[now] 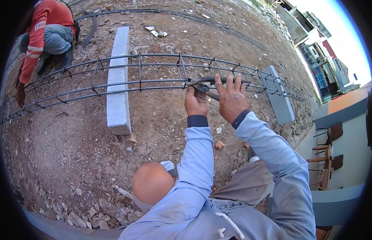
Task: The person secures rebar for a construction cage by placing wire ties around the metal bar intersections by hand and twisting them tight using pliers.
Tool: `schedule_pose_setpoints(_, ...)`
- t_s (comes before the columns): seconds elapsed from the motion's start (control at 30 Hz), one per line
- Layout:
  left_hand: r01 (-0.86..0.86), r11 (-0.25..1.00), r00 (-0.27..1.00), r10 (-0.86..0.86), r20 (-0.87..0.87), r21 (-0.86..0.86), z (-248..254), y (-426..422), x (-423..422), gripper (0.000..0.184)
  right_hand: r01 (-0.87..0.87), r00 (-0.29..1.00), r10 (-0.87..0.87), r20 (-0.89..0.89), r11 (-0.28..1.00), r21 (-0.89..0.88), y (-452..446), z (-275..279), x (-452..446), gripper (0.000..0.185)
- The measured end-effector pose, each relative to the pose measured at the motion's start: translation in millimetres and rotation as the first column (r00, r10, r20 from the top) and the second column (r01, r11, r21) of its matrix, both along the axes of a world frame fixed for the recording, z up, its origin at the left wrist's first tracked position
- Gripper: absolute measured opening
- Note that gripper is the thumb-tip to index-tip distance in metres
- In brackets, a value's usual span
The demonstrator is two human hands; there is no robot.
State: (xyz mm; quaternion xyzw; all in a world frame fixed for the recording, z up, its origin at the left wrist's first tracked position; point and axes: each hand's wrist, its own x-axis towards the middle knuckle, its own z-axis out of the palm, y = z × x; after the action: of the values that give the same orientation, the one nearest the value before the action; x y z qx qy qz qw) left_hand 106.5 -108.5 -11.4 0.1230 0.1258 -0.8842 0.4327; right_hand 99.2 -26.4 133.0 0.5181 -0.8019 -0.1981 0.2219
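A long cage of steel bars (pixel 162 81) with square ties stretches across the view. Dark metal pincers (pixel 200 86) have their jaws at the lower bars near the middle. My left hand (pixel 196 105) is closed at the head of the pincers, with its fingertips close to the bar. Just to its right, my right hand (pixel 232 100) lies over the pincers' handles with its fingers stretched out and slightly apart. The palm hides part of the lower handle. Any tie wire at the jaws is too small to tell.
Two pale blocks, one left (pixel 119 96) and one right (pixel 278 96), support the cage. At the upper left another person (pixel 54 34) in a red top crouches, one hand near the cage. Below lie rubble (pixel 100 216) and a bare knee (pixel 153 183). Chairs (pixel 336 134) stand far right.
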Motion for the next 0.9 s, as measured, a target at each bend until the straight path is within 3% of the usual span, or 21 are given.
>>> schedule_pose_setpoints(0.3,0.005,1.000,1.000,-0.005,-0.005,0.009,-2,0,0,0.017,-0.002,1.000,0.003,-0.013,0.999,0.048,-3,6,4,0.052)
schedule_pose_setpoints(0.5,0.053,0.998,0.999,-0.052,-0.014,0.040,-10,-1,-1,0.019,0.019,0.992,-0.040,0.118,0.984,0.177,-9,8,5,0.047)
schedule_pose_setpoints(0.53,0.055,0.998,0.998,-0.054,-0.011,0.040,-11,-1,-1,0.020,0.028,0.963,-0.080,0.258,0.980,0.198,-9,8,3,0.045)
schedule_pose_setpoints(0.67,0.036,0.998,0.999,-0.038,-0.033,-0.057,13,5,8,0.036,0.000,0.678,-0.219,0.701,0.955,0.298,-21,22,-11,0.036)
schedule_pose_setpoints(0.73,0.055,0.995,0.993,-0.062,-0.095,-0.082,26,1,12,0.041,0.019,0.432,-0.343,0.834,0.928,0.372,-26,29,-23,0.033)
schedule_pose_setpoints(0.83,0.068,0.983,0.964,-0.108,-0.242,-0.170,35,-2,10,0.047,0.077,-0.038,-0.516,0.856,0.852,0.518,-29,29,-47,0.032)
schedule_pose_setpoints(0.9,0.058,0.980,0.937,-0.119,-0.327,-0.190,33,-3,7,0.043,0.044,-0.185,-0.530,0.828,0.837,0.545,-32,34,-51,0.031)
